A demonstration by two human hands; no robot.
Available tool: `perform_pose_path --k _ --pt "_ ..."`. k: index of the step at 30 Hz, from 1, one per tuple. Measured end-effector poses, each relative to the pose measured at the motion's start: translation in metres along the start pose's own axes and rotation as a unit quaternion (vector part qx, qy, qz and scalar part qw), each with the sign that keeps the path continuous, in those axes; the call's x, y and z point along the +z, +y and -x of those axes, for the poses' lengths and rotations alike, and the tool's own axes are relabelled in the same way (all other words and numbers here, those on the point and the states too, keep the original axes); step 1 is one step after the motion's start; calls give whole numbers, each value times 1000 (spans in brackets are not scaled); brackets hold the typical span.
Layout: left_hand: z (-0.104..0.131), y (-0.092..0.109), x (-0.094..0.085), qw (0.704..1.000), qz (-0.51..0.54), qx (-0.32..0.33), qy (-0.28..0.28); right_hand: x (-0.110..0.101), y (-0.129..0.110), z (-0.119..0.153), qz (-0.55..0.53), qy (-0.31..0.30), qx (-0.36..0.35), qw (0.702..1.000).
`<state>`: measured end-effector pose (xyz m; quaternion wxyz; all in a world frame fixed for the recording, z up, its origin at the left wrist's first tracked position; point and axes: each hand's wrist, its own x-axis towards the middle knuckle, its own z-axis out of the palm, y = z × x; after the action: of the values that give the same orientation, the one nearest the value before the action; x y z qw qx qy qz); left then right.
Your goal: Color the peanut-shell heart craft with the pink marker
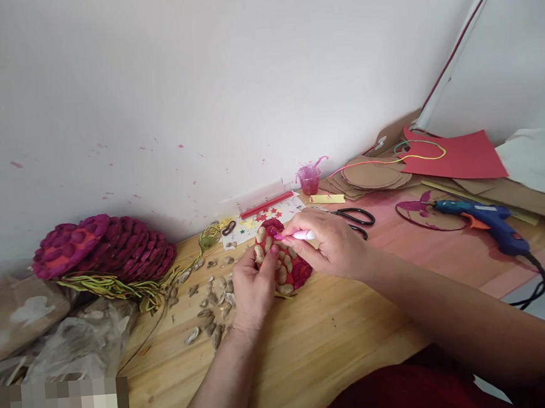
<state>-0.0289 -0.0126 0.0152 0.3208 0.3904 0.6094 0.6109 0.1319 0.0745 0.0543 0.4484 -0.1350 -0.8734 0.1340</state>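
My left hand (255, 287) grips the left edge of a round red disc (278, 273) covered with peanut shells, thumb on its front. Some shells on it are coated magenta, mainly at the top and lower right; others are bare tan. In my right hand (335, 243) a paintbrush (304, 235) with a whitish, pink-stained handle is pinched, its tip at the upper part of the disc. My fingers partly hide the brush. Loose peanut shells (210, 316) lie on the wooden table (312, 345) left of my left hand.
Finished-looking magenta discs (110, 248) lean stacked at left, above plastic bags (85, 338). Behind my hands are a paint cup (309, 181), a star sticker sheet (237, 235) and scissors (356, 217). At right lie cardboard circles (374, 174), red paper (457, 158) and a corded glue gun (488, 218).
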Motion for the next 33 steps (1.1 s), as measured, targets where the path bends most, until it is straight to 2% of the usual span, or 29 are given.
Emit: perform_pose_path --k 7,16,21,33 --pt "-2 -7 4 979 169 -107 -34 -3 1 -2 -22 1 27 999" --pt "-2 0 7 969 214 -124 -22 -6 2 -3 -41 12 63 997" --pt "-1 8 11 959 235 -157 0 -8 3 -4 -49 8 86 995" --pt "-1 12 10 938 296 -183 -11 -13 4 -6 -77 15 95 992"
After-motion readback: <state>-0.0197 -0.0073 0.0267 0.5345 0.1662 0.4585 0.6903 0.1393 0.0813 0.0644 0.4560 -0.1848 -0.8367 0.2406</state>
